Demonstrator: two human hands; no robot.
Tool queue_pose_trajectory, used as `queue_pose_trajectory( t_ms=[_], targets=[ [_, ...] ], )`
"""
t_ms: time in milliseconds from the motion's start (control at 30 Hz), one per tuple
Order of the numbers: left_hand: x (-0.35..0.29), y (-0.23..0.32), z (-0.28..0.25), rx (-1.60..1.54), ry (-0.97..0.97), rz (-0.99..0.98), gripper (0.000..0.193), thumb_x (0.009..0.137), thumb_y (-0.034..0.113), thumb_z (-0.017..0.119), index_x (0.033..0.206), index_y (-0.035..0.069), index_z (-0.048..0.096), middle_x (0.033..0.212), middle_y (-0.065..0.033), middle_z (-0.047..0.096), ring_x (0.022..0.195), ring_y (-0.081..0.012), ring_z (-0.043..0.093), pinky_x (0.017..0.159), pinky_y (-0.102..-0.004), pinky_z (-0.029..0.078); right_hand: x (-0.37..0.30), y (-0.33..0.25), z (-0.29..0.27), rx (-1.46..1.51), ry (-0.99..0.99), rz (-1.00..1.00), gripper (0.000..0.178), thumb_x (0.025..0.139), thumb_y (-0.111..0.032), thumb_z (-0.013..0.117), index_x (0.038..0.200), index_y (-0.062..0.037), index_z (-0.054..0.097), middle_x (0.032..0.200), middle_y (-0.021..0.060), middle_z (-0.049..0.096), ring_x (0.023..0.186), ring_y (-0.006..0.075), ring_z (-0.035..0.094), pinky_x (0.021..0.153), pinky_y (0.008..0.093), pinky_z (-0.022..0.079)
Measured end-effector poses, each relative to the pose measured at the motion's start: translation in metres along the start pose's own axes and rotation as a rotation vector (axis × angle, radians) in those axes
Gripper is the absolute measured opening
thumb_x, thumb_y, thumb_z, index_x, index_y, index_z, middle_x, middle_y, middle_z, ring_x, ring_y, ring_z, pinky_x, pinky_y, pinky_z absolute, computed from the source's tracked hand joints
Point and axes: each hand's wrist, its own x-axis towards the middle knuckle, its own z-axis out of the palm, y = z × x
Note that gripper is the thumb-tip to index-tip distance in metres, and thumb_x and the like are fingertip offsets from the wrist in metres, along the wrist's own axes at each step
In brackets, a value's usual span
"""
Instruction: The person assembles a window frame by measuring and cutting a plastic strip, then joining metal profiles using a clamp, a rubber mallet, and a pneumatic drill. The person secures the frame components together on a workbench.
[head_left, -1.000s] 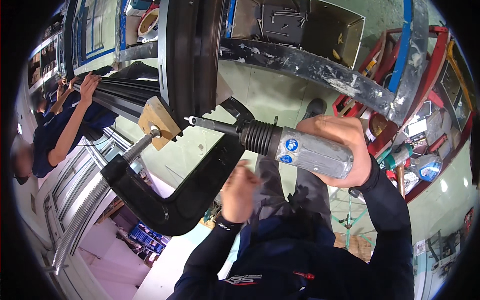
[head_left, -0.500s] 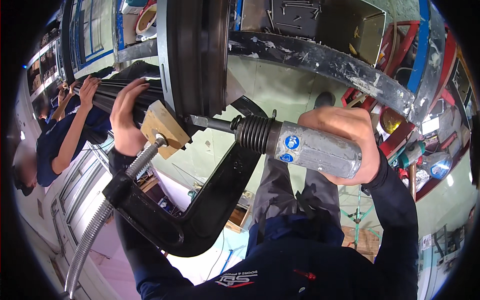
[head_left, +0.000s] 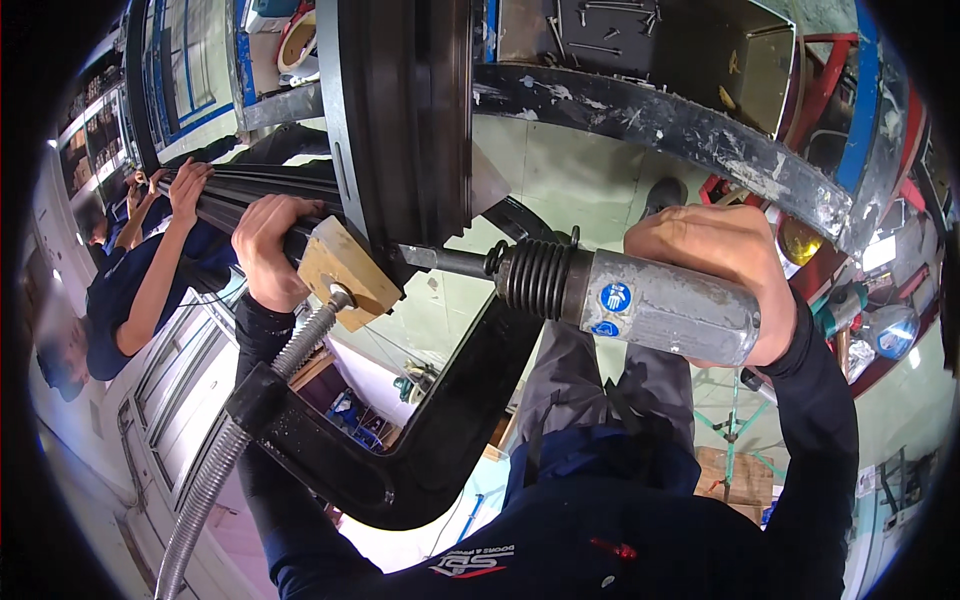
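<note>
My right hand [head_left: 712, 255] is wrapped round the grey body of an air hammer [head_left: 670, 310] with a black coil spring at its front. Its flat chisel [head_left: 448, 261] points left, the tip against or close to the lower edge of a dark upright metal profile [head_left: 410, 120]. Closed over a dark bar beside that profile is my left hand [head_left: 266, 245], fingertips partly hidden. A wooden block [head_left: 345, 275] sits between the profile and the screw end of a big black C-clamp [head_left: 400, 490]. The clamp's threaded screw [head_left: 205, 505] slants down to the lower left.
At the left a co-worker's hand [head_left: 187, 190] rests on long dark profiles [head_left: 255, 183]. A paint-spattered beam [head_left: 660, 125] crosses the upper right, below a metal tray [head_left: 690, 50] of loose bolts. A red rack with bottles [head_left: 888, 330] stands at the right.
The whole view has shifted slightly, so most things sit a little further right and lower. Both hands keep their holds, and the air hammer stays against the same spot.
</note>
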Motion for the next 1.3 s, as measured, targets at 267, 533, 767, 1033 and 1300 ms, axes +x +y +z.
queue_pose_trajectory(
  t_ms=[267, 533, 767, 1033, 1300],
  targets=[
    [0.002, 0.003, -0.004, 0.024, -0.011, 0.025, 0.037, 0.063, 0.033, 0.074, 0.08, 0.002, 0.064, 0.077, -0.0113, 0.067, 0.073, -0.0324, 0.065, 0.07, -0.0364, 0.049, 0.001, -0.001, 0.004, -0.064, 0.014, 0.003, 0.035, 0.073, -0.021, 0.077, 0.095, 0.0037, 0.065, 0.083, 0.0152, 0.066, 0.073, 0.0331, 0.067, 0.065, 0.0359, 0.053],
    [0.0, 0.0, -0.002, 0.032, -0.004, 0.011, 0.035, 0.066, 0.033, 0.073, 0.08, 0.002, 0.064, 0.079, -0.0105, 0.068, 0.074, -0.0312, 0.066, 0.071, -0.0362, 0.049, 0.013, 0.017, -0.017, -0.018, -0.051, -0.036, 0.059, 0.069, -0.048, 0.073, 0.09, 0.0071, 0.064, 0.082, 0.0173, 0.067, 0.069, 0.0318, 0.068, 0.063, 0.0326, 0.052],
    [0.001, 0.001, -0.001, 0.028, -0.011, 0.015, 0.034, 0.065, 0.032, 0.073, 0.079, 0.003, 0.064, 0.08, -0.0103, 0.068, 0.075, -0.0309, 0.066, 0.071, -0.036, 0.05, 0.014, 0.014, -0.013, -0.069, -0.035, -0.046, 0.049, 0.071, -0.039, 0.073, 0.091, 0.0058, 0.065, 0.082, 0.0167, 0.066, 0.068, 0.0326, 0.068, 0.063, 0.0335, 0.053],
    [0.0, 0.0, -0.002, 0.035, -0.015, 0.011, 0.035, 0.064, 0.032, 0.074, 0.079, 0.003, 0.063, 0.08, -0.0105, 0.069, 0.075, -0.0303, 0.066, 0.072, -0.0356, 0.05, 0.005, 0.002, 0.003, -0.15, 0.039, -0.057, 0.03, 0.074, -0.02, 0.076, 0.092, 0.0013, 0.066, 0.08, 0.0133, 0.065, 0.07, 0.0316, 0.066, 0.063, 0.0365, 0.053],
    [-0.001, 0.0, -0.001, 0.033, -0.008, 0.006, 0.037, 0.064, 0.033, 0.073, 0.08, 0.001, 0.062, 0.081, -0.0121, 0.07, 0.075, -0.0305, 0.067, 0.071, -0.0349, 0.05, 0.003, 0.003, 0.011, -0.17, 0.073, -0.057, 0.029, 0.073, -0.022, 0.077, 0.09, -0.0009, 0.067, 0.079, 0.0119, 0.065, 0.068, 0.0303, 0.066, 0.061, 0.0357, 0.053]
  ],
)
